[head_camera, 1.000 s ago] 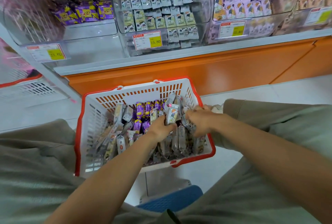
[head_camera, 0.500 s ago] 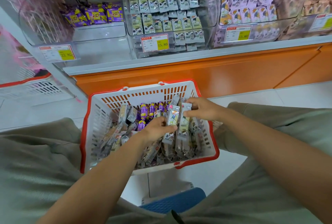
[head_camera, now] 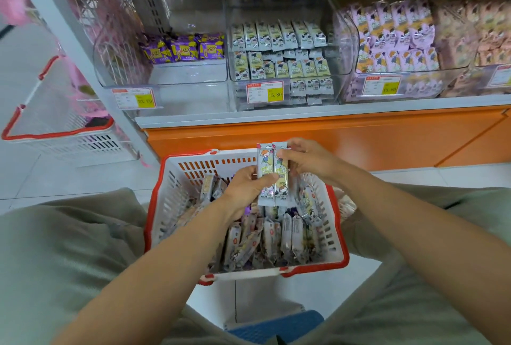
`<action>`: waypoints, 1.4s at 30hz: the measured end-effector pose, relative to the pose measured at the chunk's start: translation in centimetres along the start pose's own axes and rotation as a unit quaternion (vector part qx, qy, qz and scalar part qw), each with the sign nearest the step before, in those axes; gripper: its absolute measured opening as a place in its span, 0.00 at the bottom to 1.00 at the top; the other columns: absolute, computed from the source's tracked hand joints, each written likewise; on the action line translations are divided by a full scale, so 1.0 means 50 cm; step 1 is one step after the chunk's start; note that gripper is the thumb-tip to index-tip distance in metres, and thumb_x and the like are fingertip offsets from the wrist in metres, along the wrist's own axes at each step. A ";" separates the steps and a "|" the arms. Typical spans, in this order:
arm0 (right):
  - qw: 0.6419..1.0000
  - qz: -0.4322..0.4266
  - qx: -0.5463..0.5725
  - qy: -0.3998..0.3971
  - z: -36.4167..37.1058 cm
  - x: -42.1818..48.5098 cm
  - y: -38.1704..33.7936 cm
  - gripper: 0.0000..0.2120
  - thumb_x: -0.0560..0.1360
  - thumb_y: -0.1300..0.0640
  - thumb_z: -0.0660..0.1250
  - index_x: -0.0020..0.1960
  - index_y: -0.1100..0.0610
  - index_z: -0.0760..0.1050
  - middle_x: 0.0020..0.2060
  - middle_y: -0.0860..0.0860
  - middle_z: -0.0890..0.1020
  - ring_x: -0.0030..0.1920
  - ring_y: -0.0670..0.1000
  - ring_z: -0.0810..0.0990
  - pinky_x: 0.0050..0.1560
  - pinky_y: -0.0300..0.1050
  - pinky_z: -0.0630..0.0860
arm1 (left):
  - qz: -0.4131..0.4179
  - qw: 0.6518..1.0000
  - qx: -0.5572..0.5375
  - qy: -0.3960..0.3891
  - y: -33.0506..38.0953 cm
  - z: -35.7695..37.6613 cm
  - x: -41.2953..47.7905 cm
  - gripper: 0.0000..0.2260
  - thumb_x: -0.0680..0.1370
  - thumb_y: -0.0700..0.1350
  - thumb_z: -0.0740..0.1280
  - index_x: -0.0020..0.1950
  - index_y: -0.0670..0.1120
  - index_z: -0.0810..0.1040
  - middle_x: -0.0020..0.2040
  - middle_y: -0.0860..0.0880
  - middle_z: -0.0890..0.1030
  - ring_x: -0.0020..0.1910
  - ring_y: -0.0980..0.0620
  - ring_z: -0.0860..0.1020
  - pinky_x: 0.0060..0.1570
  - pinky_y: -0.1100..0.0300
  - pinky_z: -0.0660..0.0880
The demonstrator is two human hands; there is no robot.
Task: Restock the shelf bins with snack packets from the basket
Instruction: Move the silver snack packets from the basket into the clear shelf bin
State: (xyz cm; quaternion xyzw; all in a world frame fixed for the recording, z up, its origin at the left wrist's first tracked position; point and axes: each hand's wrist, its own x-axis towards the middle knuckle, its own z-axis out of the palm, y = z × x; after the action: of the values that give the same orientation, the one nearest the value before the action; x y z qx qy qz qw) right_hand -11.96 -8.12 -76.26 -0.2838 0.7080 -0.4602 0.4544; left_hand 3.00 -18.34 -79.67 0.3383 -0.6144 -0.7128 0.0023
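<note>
fingers (head_camera: pixel 250 176) of left hand (head_camera: pixel 246 190) curled round the lower part of two snack packets (head_camera: pixel 272 173), thumb across the front; fingers of right hand (head_camera: pixel 304 161) pinching the same pair at the top edge. pair upright, side by side and touching, held just above the far end of the red-rimmed basket (head_camera: pixel 193 167), over loose packets (head_camera: pixel 276 237) heaped inside. beyond, orange shelf base (head_camera: pixel 304 132), then clear middle bin (head_camera: pixel 312 93) stacked with like packets behind a 15.80 price label (head_camera: pixel 265 92), and left bin (head_camera: pixel 188 73) with purple packets (head_camera: pixel 182 49) at the back only.
</note>
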 end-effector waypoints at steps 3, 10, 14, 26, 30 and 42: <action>1.000 -0.008 -0.006 0.012 0.003 0.009 -0.040 0.25 0.74 0.47 0.70 0.67 0.54 0.70 0.61 0.50 0.75 0.59 0.49 0.75 0.50 0.42 0.76 | 0.026 0.999 0.038 -0.006 0.031 -0.006 -0.010 0.27 0.72 0.55 0.74 0.66 0.43 0.75 0.61 0.48 0.81 0.59 0.51 0.79 0.62 0.55 0.72; 0.995 -0.079 -0.056 0.019 -0.020 0.007 -0.155 0.29 0.63 0.39 0.77 0.59 0.54 0.80 0.57 0.51 0.82 0.60 0.51 0.79 0.64 0.52 0.73 | 0.119 0.990 0.070 -0.021 0.144 -0.027 -0.040 0.14 0.77 0.48 0.70 0.60 0.44 0.78 0.53 0.47 0.84 0.51 0.51 0.82 0.48 0.61 0.77; 0.984 -0.145 -0.064 0.082 -0.072 0.020 -0.262 0.16 0.73 0.53 0.73 0.58 0.58 0.79 0.51 0.52 0.84 0.51 0.49 0.82 0.50 0.42 0.78 | 0.216 0.960 0.160 0.082 0.240 -0.046 -0.044 0.15 0.80 0.53 0.64 0.61 0.46 0.77 0.53 0.50 0.82 0.52 0.53 0.79 0.55 0.55 0.76; 0.963 -0.162 -0.109 0.185 -0.213 0.189 -0.394 0.08 0.74 0.56 0.73 0.50 0.57 0.78 0.43 0.53 0.80 0.45 0.52 0.76 0.40 0.44 0.74 | 0.272 0.607 0.726 0.175 0.375 -0.103 0.082 0.24 0.84 0.55 0.48 0.79 0.49 0.56 0.79 0.48 0.57 0.79 0.46 0.48 0.75 0.43 0.40; 0.968 -0.112 -0.167 0.152 -0.200 0.244 -0.366 0.20 0.73 0.54 0.73 0.61 0.61 0.76 0.55 0.51 0.75 0.54 0.49 0.73 0.49 0.43 0.70 | 0.267 0.580 0.752 0.162 0.353 -0.108 0.108 0.24 0.83 0.56 0.45 0.78 0.50 0.58 0.78 0.49 0.59 0.79 0.46 0.49 0.74 0.40 0.36; 0.934 -0.098 -0.303 0.164 -0.146 0.247 -0.301 0.35 0.78 0.56 0.67 0.78 0.55 0.53 0.77 0.56 0.57 0.75 0.57 0.60 0.72 0.51 0.63 | 0.293 0.593 0.728 0.177 0.330 -0.109 0.113 0.34 0.77 0.58 0.37 0.74 0.48 0.68 0.72 0.48 0.71 0.77 0.46 0.58 0.74 0.40 0.38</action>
State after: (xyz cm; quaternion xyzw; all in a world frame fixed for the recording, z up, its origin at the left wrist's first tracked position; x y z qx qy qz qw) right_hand -24.08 -21.62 -66.08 -0.3970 0.8470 -0.3061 0.1770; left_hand -5.51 -29.52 -67.98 0.1486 -0.9825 0.0853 0.0732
